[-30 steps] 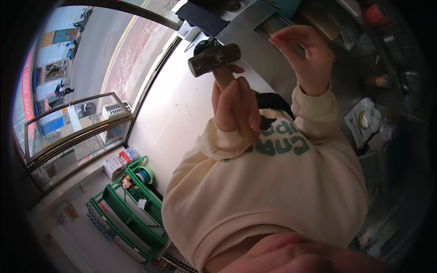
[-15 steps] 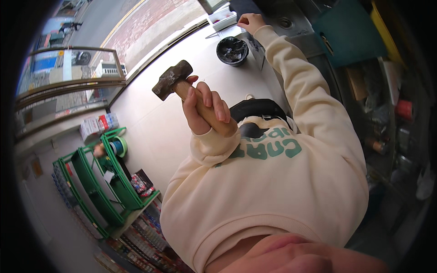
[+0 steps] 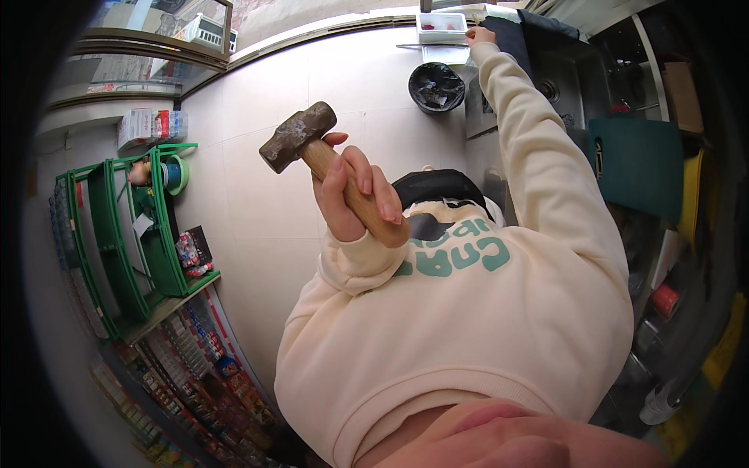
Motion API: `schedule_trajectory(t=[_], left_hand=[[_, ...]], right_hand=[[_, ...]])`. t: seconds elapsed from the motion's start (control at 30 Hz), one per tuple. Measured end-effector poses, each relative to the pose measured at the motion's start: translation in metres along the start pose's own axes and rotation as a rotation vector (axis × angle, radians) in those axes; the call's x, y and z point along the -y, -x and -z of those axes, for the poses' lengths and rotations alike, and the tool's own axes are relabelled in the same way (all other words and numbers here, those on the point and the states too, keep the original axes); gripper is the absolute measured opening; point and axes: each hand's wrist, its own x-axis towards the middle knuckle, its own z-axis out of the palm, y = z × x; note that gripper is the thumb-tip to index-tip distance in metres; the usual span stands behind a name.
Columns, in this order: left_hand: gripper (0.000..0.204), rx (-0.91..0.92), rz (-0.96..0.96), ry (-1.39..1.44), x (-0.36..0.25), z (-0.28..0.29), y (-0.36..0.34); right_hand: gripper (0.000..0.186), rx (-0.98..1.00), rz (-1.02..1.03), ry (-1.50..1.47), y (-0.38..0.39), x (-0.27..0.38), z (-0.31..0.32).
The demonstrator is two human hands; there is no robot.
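1. Hammer point(image 3: 320, 160) is up in the left hand point(image 3: 338, 210), in front of the hoodie point(image 3: 460, 312), tilted w/ the head point(image 3: 298, 137) away from the body & the butt end near the cuff
2. L grip: fingers wrapped round the wooden handle point(image 3: 360, 209), no real gap, prob a solid hold
3. R hand point(image 3: 482, 36) is stretched way out by the right edge of a white box point(image 3: 441, 37); fingers look bent but tbh can't tell how far apart they are, or if they've got hold of anything
4. Handling: prob heavy & top-heavy, stiff, def not fragile. Wood shouldn't be too slippery (scuffed metal head might be, idk). IMO mid-handle = control, nearer the butt = more swing
5. Containers: white box has a few small red bits in it, too tiny to ID
6. Black bin point(image 3: 435, 110) just below it in view, w/ a crumpled black liner point(image 3: 438, 84); can't tell what else is in there
7. Metal sink point(image 3: 587, 70) is off to the right, drain point(image 3: 550, 90) showing
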Motion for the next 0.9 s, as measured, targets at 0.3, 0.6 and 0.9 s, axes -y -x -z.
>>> schedule_trajectory(t=[0.3,0.6,0.9], left_hand=[[0.028,-0.012,0.023,-0.012,0.0,-0.001,-0.015],[0.028,0.047,0.154,-0.028,0.016,-0.005,-0.012],[0.026,0.165,0.215,-0.121,0.036,-0.024,0.011]], right_hand=[[0.013,-0.071,0.031,-0.082,0.012,0.013,0.018],[0.023,-0.183,0.058,-0.283,0.056,0.033,0.082],[0.009,-0.209,0.231,-0.975,0.16,0.065,0.197]])
